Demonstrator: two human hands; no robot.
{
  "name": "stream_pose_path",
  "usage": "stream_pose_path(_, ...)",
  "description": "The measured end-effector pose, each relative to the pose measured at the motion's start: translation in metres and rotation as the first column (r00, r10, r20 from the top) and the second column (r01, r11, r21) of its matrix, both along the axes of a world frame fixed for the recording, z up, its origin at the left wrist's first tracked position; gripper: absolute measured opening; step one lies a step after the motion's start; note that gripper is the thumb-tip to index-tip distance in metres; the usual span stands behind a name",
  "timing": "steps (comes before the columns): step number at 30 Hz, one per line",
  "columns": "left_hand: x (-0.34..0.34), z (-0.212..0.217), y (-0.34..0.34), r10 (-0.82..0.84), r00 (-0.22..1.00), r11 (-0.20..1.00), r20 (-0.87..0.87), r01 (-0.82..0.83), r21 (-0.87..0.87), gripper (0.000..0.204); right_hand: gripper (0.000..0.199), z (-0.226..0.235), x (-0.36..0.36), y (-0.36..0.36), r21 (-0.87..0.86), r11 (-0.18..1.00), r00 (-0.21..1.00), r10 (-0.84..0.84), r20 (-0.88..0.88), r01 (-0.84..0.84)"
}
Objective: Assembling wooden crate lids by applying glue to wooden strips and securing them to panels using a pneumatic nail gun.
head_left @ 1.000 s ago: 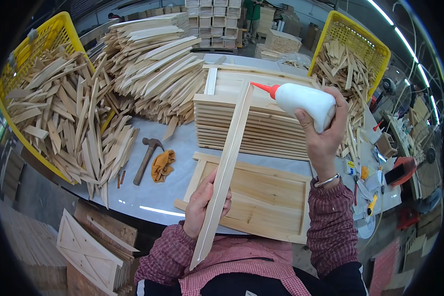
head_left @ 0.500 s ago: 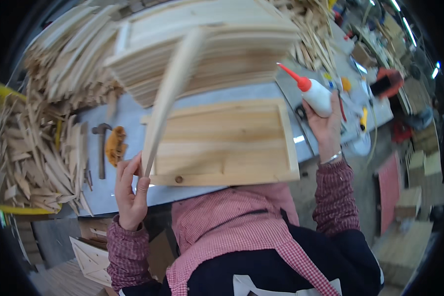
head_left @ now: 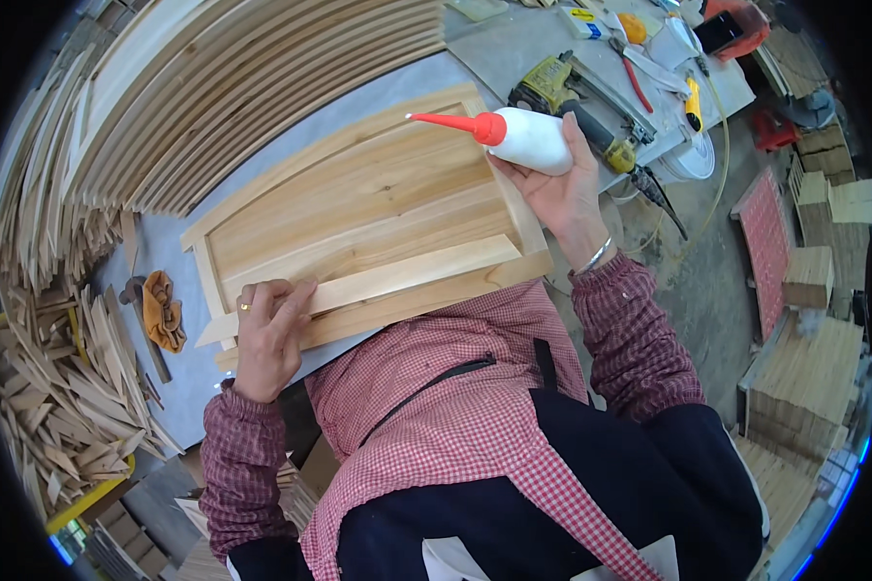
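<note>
A shallow wooden frame panel lies on the grey bench in front of me. A long pale wooden slat lies across its near edge. My left hand presses down on the slat's left end, fingers curled over it. My right hand holds a white glue bottle with a red nozzle, tipped so the nozzle points left over the panel's right side.
A tall stack of long slats fills the bench behind the panel. A hammer and an orange glove lie at the left beside a heap of short wood strips. A yellow nail gun lies at right. Wooden stacks stand on the floor.
The view has swung down and right. My left hand has laid the slat flat along the panel's near edge. The glue bottle has come in over the panel with its nozzle pointing left.
</note>
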State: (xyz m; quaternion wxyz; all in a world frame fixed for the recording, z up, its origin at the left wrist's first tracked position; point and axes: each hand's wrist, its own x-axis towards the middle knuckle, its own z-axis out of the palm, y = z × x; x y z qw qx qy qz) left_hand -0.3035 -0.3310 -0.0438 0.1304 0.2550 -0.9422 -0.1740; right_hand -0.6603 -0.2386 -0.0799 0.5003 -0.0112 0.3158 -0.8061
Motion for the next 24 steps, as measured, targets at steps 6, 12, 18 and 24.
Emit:
stream_pose_path(6, -0.019, -0.01, -0.012, -0.019, 1.0, 1.0, -0.024, 0.02, 0.014, 0.049, 0.055, -0.001, -0.003, -0.002, 0.066, 0.998, 1.0, -0.014, 0.015, 0.013)
stream_pose_path(12, -0.03, -0.009, -0.024, -0.083, 0.997, 0.997, 0.001, 0.083, -0.009, 0.049, 0.053, -0.004, -0.006, -0.002, 0.025, 1.0, 1.0, 0.006, 0.022, -0.007)
stream_pose_path(18, -0.033, -0.019, -0.039, -0.147, 0.989, 0.989, -0.036, 0.146, -0.029, 0.044, 0.053, -0.008, -0.006, 0.0, 0.001, 0.999, 0.998, 0.051, -0.043, -0.051)
stream_pose_path(24, -0.036, -0.035, -0.053, -0.176, 0.979, 0.973, -0.1, 0.157, -0.172, 0.042, 0.052, -0.001, 0.0, 0.0, 0.072, 0.997, 0.994, 0.021, -0.111, -0.013)
